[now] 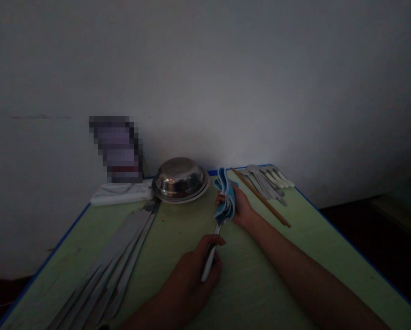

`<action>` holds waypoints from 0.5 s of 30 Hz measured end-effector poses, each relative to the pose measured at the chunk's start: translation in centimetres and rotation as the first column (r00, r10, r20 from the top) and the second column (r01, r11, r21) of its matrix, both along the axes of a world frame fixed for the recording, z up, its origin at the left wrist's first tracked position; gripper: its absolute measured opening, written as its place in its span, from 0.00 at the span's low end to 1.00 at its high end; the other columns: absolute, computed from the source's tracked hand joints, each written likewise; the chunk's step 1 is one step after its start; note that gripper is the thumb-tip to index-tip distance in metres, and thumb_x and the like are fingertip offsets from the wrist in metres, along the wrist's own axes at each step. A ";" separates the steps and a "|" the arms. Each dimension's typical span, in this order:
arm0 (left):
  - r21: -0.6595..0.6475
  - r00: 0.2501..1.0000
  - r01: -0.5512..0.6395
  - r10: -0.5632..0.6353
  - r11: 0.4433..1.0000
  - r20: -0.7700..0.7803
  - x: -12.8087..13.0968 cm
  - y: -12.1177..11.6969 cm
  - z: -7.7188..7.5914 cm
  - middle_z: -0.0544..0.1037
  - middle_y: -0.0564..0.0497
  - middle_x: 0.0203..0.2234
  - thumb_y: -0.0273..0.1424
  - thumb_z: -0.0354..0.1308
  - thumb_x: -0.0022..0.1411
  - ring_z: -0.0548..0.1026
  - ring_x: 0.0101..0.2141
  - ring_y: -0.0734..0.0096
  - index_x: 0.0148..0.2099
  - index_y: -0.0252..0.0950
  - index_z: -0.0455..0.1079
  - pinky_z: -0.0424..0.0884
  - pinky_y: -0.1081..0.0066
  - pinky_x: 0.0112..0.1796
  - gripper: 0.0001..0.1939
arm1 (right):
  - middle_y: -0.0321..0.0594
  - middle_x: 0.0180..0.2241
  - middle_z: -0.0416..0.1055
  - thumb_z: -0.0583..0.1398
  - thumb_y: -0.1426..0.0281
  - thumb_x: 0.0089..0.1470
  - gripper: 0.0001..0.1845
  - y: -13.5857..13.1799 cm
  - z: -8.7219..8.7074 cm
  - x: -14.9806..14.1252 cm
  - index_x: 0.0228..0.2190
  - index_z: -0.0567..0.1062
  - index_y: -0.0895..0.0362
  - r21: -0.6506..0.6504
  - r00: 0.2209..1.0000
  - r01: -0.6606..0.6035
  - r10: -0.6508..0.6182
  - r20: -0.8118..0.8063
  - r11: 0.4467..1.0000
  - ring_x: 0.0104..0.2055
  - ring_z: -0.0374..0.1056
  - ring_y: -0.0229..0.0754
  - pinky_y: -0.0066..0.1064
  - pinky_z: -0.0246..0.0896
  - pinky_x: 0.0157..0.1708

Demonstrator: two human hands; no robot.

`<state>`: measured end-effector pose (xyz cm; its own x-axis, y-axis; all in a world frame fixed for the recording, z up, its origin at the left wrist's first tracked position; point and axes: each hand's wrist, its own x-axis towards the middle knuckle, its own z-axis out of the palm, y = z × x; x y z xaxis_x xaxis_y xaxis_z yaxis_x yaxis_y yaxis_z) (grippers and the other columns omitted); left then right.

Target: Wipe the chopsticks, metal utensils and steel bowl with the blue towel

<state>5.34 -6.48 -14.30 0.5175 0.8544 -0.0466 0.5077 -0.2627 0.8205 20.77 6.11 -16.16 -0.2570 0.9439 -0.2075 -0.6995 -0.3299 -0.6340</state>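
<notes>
My left hand (203,261) is closed around the pale handle of a slim metal utensil (210,259), which points away from me over the table. A blue cloth (226,201) with light edges is bunched around the utensil's far end, so the head is hidden. My right hand (240,206) grips that cloth from the right side. Just right of this hand lie brown chopsticks (260,197), and beyond them several metal spoons (260,176), some with white handles.
On the light green table (250,275) with blue edging, an upturned steel bowl (180,178) rests near the wall. Several long metal utensils (123,266) lie to the left. A blurred-out upright item (118,151) stands behind a white packet (123,192).
</notes>
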 end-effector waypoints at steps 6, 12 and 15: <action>-0.029 0.994 -0.103 0.104 0.994 0.028 0.0 0.0 0.5 0.67 0.56 0.26 0.36 0.42 0.65 0.68 0.28 0.70 0.46 0.41 0.57 0.63 0.73 0.30 0.09 | 0.32 0.14 0.67 0.49 0.64 0.57 0.15 -0.1 -0.2 -0.1 0.26 0.69 0.58 -0.040 0.998 0.031 -0.029 0.054 0.999 0.17 0.63 0.35 0.27 0.65 0.23; -0.008 0.999 -0.027 0.027 1.000 0.037 0.1 0.2 0.2 0.71 0.54 0.30 0.33 0.43 0.65 0.69 0.31 0.70 0.43 0.40 0.61 0.64 0.73 0.34 0.08 | 0.38 0.31 0.76 0.55 0.68 0.54 0.10 -0.5 -0.2 -0.4 0.37 0.70 0.59 0.035 0.997 -0.016 0.014 0.075 0.999 0.30 0.72 0.37 0.30 0.68 0.36; 0.005 0.999 -0.017 0.017 1.000 0.052 0.1 0.3 0.2 0.72 0.54 0.32 0.32 0.44 0.65 0.70 0.32 0.71 0.41 0.40 0.62 0.64 0.74 0.35 0.07 | 0.39 0.29 0.76 0.52 0.66 0.56 0.12 -0.5 0.1 -0.3 0.37 0.70 0.60 -0.033 0.998 0.007 -0.004 0.070 0.999 0.29 0.72 0.37 0.30 0.68 0.34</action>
<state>5.48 -6.18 -14.14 0.5048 0.8631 -0.0156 0.4687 -0.2588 0.8446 20.45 5.62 -16.08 -0.2355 0.9376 -0.2559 -0.6557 -0.3476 -0.6702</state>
